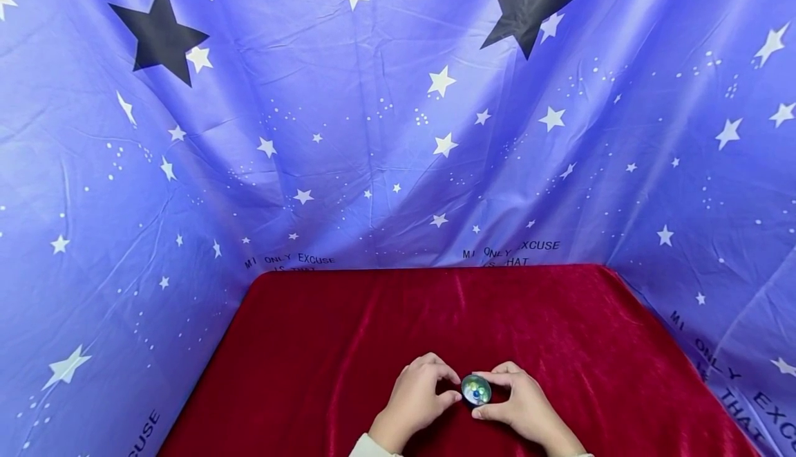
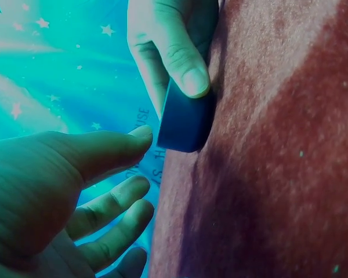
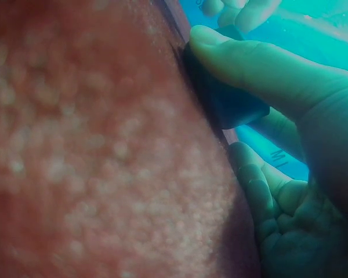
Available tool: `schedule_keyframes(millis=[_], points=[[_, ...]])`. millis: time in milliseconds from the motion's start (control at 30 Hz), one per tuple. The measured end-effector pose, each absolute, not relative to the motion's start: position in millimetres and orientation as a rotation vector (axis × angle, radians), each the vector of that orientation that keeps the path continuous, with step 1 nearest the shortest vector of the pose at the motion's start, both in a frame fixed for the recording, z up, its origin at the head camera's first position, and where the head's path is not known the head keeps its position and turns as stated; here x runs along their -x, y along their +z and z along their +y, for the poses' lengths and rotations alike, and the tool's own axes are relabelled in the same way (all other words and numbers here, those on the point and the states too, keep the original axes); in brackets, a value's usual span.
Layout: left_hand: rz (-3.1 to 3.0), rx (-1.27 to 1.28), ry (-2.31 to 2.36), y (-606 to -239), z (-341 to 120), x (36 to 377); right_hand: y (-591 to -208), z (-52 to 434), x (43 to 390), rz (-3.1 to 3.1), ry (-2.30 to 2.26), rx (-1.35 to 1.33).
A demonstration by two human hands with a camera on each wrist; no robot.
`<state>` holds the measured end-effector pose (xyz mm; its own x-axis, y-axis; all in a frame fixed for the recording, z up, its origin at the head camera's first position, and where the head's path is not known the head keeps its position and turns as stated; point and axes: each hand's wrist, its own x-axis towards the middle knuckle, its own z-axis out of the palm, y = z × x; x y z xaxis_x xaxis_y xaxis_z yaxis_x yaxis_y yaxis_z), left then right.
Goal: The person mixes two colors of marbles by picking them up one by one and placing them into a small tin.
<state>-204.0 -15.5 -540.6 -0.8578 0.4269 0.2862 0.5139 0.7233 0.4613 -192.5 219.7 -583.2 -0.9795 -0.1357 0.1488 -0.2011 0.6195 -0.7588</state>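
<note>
Near the front edge of the red cloth (image 1: pixel 348 332), a small round dish (image 1: pixel 476 389) sits between both hands, its open face up. It holds a few tiny beads, green and blue. The right hand (image 1: pixel 525 408) pinches the dish between thumb and forefinger. The left hand (image 1: pixel 417 402), fingers curled, has its thumb tip touching or just beside the dish's left side and grips nothing. Behind hangs a blue star-printed sheet (image 1: pixel 373 132).
</note>
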Motion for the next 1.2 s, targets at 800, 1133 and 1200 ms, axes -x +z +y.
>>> schedule_keyframes(millis=[800,1133,1200], points=[[-2.789,0.668,-0.828,-542.8,-52.3,202.3,-583.5,220.9,192.5,-2.797,1.293,-0.273],[-2.829,0.579,-0.877,-538.5,-71.4,196.5,-583.2,220.4,192.7,-2.798,1.302,-0.257],[-2.834,0.559,-0.895,-539.1,-74.3,195.3,-582.9,220.3,192.5,-2.794,1.303,-0.261]])
